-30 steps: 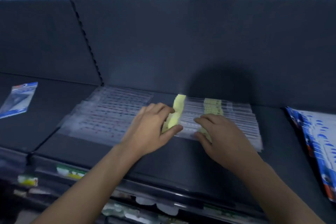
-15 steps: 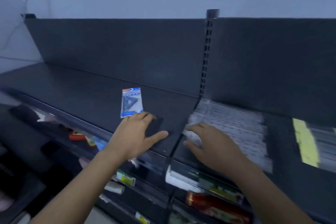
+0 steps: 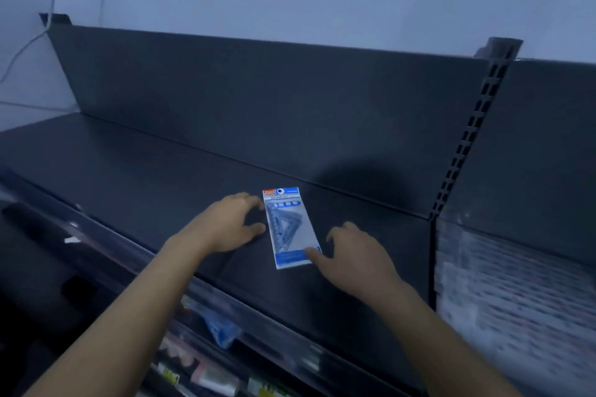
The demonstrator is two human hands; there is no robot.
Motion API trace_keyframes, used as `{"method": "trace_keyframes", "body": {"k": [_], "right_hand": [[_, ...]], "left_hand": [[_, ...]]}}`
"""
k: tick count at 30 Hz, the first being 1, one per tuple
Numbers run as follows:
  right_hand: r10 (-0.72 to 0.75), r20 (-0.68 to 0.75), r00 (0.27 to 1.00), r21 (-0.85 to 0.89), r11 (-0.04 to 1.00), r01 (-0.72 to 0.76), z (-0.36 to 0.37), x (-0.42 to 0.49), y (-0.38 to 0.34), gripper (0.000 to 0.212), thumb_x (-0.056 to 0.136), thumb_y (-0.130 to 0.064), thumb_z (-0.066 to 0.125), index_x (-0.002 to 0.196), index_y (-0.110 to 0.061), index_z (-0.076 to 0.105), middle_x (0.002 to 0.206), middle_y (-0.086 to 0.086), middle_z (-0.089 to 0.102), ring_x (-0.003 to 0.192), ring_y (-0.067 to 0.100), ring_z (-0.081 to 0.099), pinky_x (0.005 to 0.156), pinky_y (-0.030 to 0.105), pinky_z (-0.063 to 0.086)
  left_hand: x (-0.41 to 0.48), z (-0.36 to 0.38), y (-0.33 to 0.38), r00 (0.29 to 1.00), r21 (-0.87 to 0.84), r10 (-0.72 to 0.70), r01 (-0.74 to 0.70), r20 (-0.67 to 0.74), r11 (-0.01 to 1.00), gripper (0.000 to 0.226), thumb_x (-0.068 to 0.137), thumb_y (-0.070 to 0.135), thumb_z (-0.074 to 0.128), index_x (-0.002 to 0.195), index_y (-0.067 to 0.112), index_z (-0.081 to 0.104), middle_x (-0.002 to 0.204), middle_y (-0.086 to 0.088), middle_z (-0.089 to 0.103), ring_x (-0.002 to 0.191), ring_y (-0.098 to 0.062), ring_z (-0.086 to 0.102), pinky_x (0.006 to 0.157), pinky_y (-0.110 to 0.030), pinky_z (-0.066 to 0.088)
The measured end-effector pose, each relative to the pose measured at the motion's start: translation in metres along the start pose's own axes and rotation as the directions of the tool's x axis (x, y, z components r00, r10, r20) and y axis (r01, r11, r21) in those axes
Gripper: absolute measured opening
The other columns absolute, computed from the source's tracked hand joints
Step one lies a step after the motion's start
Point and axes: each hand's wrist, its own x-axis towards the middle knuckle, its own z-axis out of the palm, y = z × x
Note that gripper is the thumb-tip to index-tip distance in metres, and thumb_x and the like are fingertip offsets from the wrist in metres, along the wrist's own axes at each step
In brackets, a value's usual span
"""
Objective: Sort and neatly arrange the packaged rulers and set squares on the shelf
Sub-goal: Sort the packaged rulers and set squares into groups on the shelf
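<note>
A: You are working over one set-square packet (image 3: 290,229), and it is lying flat on the dark shelf (image 3: 145,177), its long side running away from you, well left of the slotted upright (image 3: 467,145).

B: You are using two hands. Your left hand (image 3: 225,226) is arching beside the packet, fingertips and thumb touching its left edge without closing round it.

A: Your right hand (image 3: 354,256) is resting at the near right corner. Its thumb is lying on that corner, and the other fingers are bending loosely onto the shelf beside it, gripping nothing.

B: You are looking at a clear sleeve with a blue header card (image 3: 281,195): one red logo patch at its top left, one round white hang hole, and blue lettering below that is blurring too much to read.

A: Inside, one pale blue triangle is showing, and one blue band is crossing the near end.

B: Past the upright, one layer of clear ruler packets (image 3: 516,300) is lying in the next bay; you cannot count them through the blur.
</note>
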Motion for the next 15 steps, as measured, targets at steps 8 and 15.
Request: {"method": "trace_keyframes", "body": {"k": [8,15], "right_hand": [[0.139,0.082,0.987,0.041,0.989,-0.142,0.021,0.061,-0.021,0.036,0.087,-0.037,0.058,0.106,-0.007,0.055,0.126,0.009,0.041,0.116,0.025,0.043,0.079,0.029,0.040],[0.238,0.161,0.958,0.149,0.954,-0.262,0.017,0.083,-0.019,0.009,0.077,-0.018,0.059,0.069,-0.015,0.056,0.073,-0.003,0.050,0.067,0.014,0.047,0.046,0.021,0.030]], "left_hand": [[0.072,-0.002,-0.030,0.995,-0.043,0.082,-0.080,0.057,0.996,0.036,0.088,0.037,0.063,0.120,0.023,0.057,0.119,0.000,0.058,0.112,-0.019,0.054,0.097,-0.039,0.043],[0.115,-0.002,-0.028,0.928,-0.182,0.347,-0.321,0.135,0.929,0.044,0.081,0.023,0.072,0.123,0.020,0.059,0.121,0.003,0.057,0.109,-0.011,0.052,0.090,-0.015,0.039]]}}
